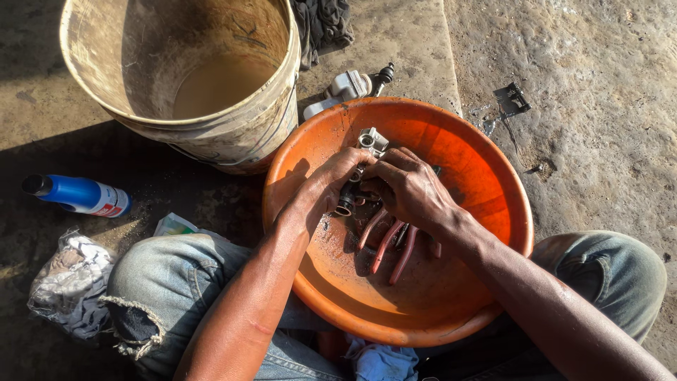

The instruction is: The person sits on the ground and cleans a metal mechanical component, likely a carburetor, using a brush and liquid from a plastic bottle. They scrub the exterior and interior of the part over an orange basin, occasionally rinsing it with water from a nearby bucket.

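While we crouch over the orange basin (493, 176), our left hand (326, 189) and right hand (409, 187) close together around a small dark, grimy metal part (347, 203) at its centre; pinkish rods (388, 243) lie nearer, a muddy bucket (211, 134) beyond.

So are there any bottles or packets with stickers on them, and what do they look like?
Blue bottle: lies on its side on the ground at the left, below the bucket; round, dark cap, white and red label at one end.
Small packet: on the ground by the knee, left of the orange bowl; flat, white and green, mostly hidden.
No signs or screens.
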